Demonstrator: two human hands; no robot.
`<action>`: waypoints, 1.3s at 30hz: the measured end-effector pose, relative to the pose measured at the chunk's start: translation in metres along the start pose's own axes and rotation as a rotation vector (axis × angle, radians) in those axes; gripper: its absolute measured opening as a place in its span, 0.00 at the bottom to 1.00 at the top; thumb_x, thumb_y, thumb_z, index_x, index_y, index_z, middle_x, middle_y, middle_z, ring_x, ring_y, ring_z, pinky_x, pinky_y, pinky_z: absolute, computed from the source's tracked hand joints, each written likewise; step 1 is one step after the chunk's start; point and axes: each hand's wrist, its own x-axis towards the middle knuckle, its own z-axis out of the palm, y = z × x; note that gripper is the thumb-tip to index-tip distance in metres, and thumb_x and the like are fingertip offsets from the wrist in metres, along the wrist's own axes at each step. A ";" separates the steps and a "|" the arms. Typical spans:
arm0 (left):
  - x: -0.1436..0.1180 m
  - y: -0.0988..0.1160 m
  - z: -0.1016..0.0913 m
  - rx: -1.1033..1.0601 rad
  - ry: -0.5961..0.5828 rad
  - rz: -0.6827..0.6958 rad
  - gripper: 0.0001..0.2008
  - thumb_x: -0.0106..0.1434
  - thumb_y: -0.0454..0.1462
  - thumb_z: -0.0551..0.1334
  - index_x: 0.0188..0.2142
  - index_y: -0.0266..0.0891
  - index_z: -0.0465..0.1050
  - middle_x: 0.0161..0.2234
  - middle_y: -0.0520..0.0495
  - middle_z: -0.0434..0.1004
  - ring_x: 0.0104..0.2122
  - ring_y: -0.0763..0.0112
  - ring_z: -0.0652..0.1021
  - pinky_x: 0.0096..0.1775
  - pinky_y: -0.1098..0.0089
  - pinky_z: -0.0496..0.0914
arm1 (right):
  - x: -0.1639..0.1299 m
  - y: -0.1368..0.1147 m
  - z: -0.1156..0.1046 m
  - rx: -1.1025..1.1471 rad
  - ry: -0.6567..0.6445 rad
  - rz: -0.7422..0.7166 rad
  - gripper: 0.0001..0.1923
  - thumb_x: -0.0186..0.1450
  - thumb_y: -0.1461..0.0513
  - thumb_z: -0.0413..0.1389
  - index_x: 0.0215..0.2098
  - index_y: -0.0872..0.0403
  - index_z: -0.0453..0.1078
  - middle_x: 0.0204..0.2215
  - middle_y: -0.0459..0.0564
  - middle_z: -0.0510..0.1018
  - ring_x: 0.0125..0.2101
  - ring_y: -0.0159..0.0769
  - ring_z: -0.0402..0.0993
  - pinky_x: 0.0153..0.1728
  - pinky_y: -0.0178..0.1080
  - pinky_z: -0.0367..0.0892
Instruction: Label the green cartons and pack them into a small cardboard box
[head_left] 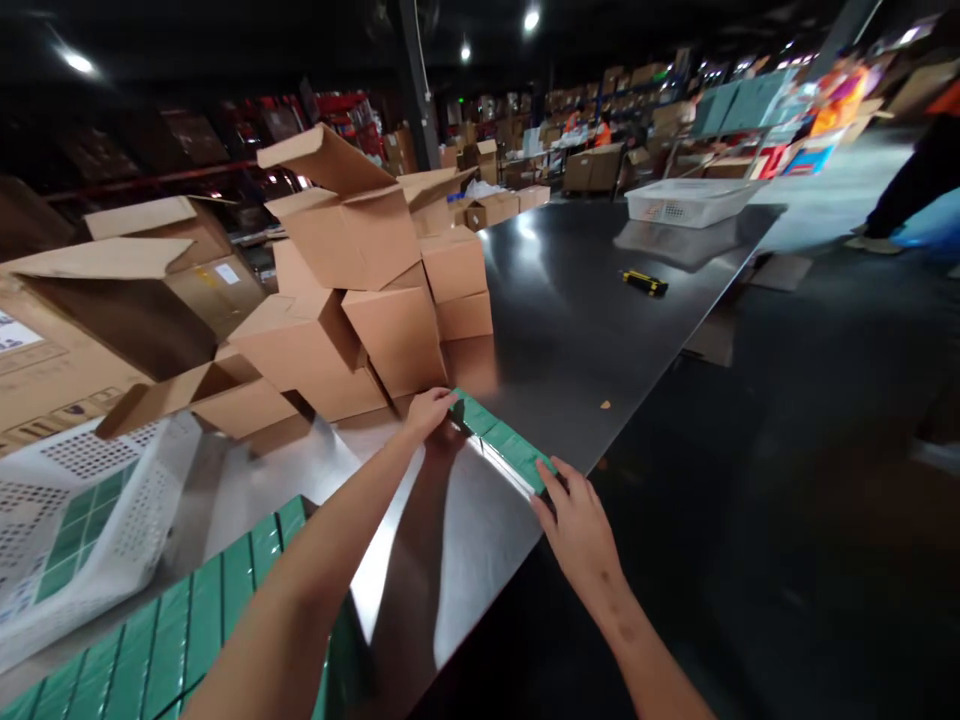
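A row of small green boxes (501, 438) is held at its two ends, just over the shiny metal table. My left hand (430, 412) grips the far-left end, fingers closed on it. At the near-right end my right hand (574, 505) has its thumb and fingers closed around the row. Below my left forearm lies a large block of similar green boxes (161, 625) side by side. To its left stands a white perforated basket (139, 520) with more green boxes (82, 530) inside.
Open cardboard boxes (360, 240) are piled on the left of the table (555, 300). A yellow and black box cutter (643, 283) and a white basket (690, 202) lie farther off. The table's right edge drops to a dark floor. People in orange (840, 95) are in the background.
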 end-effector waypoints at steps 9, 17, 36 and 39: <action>-0.064 -0.070 -0.093 0.144 -0.138 -0.063 0.14 0.62 0.45 0.64 0.43 0.40 0.81 0.38 0.47 0.83 0.39 0.63 0.81 0.41 0.69 0.72 | -0.036 -0.092 0.004 0.421 -0.242 -0.020 0.21 0.71 0.51 0.50 0.54 0.54 0.72 0.43 0.55 0.78 0.38 0.41 0.78 0.39 0.42 0.76; -0.130 -0.120 -0.149 0.344 -0.187 -0.186 0.15 0.53 0.47 0.69 0.35 0.39 0.82 0.36 0.42 0.83 0.42 0.54 0.80 0.45 0.63 0.71 | -0.079 -0.169 0.017 0.466 -0.427 -0.211 0.22 0.72 0.48 0.47 0.52 0.53 0.71 0.45 0.57 0.79 0.48 0.51 0.73 0.44 0.53 0.68; -0.166 -0.129 -0.127 0.340 0.085 -0.146 0.20 0.59 0.47 0.60 0.39 0.33 0.81 0.40 0.32 0.82 0.44 0.46 0.80 0.44 0.58 0.72 | -0.084 -0.172 0.020 0.468 -0.397 -0.284 0.24 0.65 0.42 0.55 0.44 0.51 0.71 0.40 0.55 0.79 0.44 0.51 0.74 0.42 0.51 0.66; -0.166 -0.125 -0.133 0.305 0.044 -0.127 0.23 0.61 0.51 0.59 0.39 0.32 0.82 0.40 0.31 0.82 0.46 0.44 0.80 0.47 0.57 0.71 | -0.081 -0.174 0.016 0.464 -0.429 -0.242 0.24 0.64 0.41 0.56 0.43 0.51 0.72 0.40 0.56 0.80 0.45 0.52 0.74 0.43 0.53 0.67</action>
